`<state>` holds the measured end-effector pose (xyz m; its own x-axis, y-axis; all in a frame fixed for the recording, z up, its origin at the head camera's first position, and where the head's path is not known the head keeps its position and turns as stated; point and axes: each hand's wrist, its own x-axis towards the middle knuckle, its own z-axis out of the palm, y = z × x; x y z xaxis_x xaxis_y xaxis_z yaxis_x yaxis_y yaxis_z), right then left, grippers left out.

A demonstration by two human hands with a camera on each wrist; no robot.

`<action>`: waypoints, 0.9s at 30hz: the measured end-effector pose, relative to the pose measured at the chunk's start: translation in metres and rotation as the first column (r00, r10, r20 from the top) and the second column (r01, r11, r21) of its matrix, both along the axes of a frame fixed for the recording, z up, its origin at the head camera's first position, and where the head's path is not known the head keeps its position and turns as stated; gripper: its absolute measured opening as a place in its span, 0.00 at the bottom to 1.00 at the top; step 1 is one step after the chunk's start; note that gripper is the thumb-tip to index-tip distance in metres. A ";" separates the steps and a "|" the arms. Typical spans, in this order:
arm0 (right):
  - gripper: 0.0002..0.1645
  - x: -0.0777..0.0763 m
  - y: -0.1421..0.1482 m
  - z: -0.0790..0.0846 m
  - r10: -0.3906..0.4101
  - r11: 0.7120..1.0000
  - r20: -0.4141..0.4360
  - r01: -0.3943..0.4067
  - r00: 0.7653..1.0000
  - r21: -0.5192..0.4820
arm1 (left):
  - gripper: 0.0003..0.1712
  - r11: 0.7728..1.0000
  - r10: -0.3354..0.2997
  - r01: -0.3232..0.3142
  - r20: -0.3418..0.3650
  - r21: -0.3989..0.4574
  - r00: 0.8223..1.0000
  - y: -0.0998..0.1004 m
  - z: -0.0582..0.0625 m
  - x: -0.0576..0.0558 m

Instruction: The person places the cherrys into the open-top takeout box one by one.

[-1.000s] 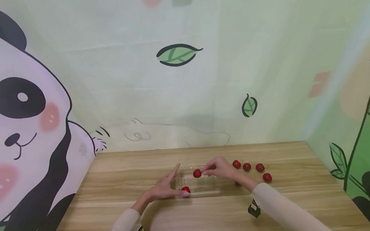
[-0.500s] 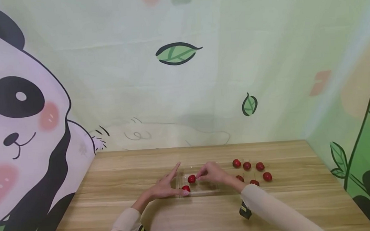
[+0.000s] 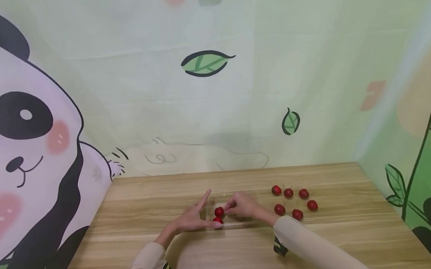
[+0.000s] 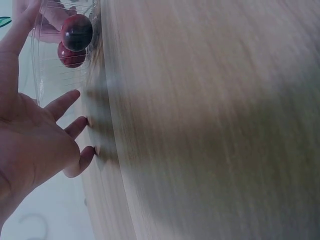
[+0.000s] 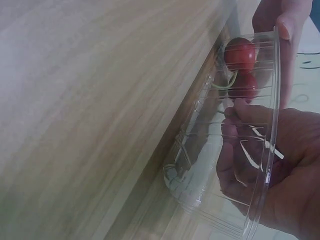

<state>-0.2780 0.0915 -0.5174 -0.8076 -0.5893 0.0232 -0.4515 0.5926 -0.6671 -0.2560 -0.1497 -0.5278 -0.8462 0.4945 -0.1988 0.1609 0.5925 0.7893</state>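
A clear plastic box point(image 3: 239, 222) lies on the wooden table. My left hand point(image 3: 190, 220) is spread at its left end, with the thumb over the near rim and the index finger stretched toward the back. Inside the box, my right hand point(image 3: 244, 204) pinches a red cherry point(image 3: 219, 211) on its stem side; the fingertips' hold on the stem is too small to see. A second cherry point(image 3: 218, 220) sits in the near left corner beside the left thumb. Through the clear wall, the right wrist view shows this corner cherry point(image 5: 240, 54) and a green stem.
Several more stemmed cherries point(image 3: 297, 214) lie loose on the table point(image 3: 213, 255) right of the box, beyond the right forearm. A printed cloth backdrop point(image 3: 145, 105) with a panda and leaves stands behind the table's back edge.
My right hand has carried its cherry left and down into the box, up against the corner cherry. The forearm's shift uncovers more loose cherries. The left hand stays put.
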 end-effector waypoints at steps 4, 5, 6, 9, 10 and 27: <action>0.05 -0.003 -0.001 -0.001 0.022 1.000 -0.027 -0.021 0.999 0.011 | 0.69 1.000 0.002 -0.002 0.000 -0.009 1.000 0.000 0.000 0.000; 0.05 -0.003 -0.002 -0.001 0.026 1.000 -0.030 -0.026 0.999 0.014 | 0.69 1.000 0.002 -0.002 0.000 -0.010 1.000 0.000 0.000 0.000; 0.05 -0.004 -0.002 -0.001 0.031 0.999 -0.030 -0.030 0.999 0.016 | 0.69 1.000 0.000 0.000 -0.001 -0.011 1.000 0.000 0.000 -0.001; 0.05 -0.005 -0.003 -0.002 0.036 0.999 -0.027 -0.036 0.999 0.021 | 0.69 1.000 -0.005 0.005 0.001 -0.006 1.000 0.000 0.000 -0.002; 0.05 -0.005 -0.003 -0.002 0.036 0.999 -0.026 -0.035 0.999 0.018 | 0.69 1.000 -0.006 0.006 0.003 -0.004 1.000 0.000 0.000 -0.002; 0.07 0.009 0.019 0.010 -0.016 0.999 -0.093 0.014 0.996 -0.030 | 0.70 1.000 0.003 -0.003 0.017 0.002 1.000 0.002 0.001 -0.001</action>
